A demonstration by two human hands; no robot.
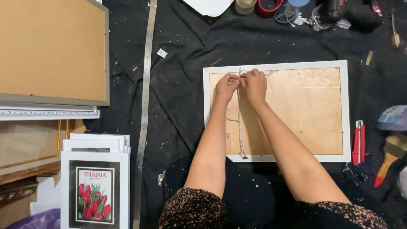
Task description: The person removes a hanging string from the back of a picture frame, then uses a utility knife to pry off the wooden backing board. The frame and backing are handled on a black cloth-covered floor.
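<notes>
Both hands, left hand (227, 83) and right hand (253, 82), pinch the cord (240, 123) shut-fingered at the frame (347, 110)'s 12 o'clock edge, right of center on the tabletop (178, 97); likely best knotted taut, close against the rail.

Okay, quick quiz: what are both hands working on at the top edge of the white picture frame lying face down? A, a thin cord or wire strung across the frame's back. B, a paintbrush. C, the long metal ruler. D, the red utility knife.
A: the left hand and right hand pinch the thin cord at the top rail of the white frame.
</notes>
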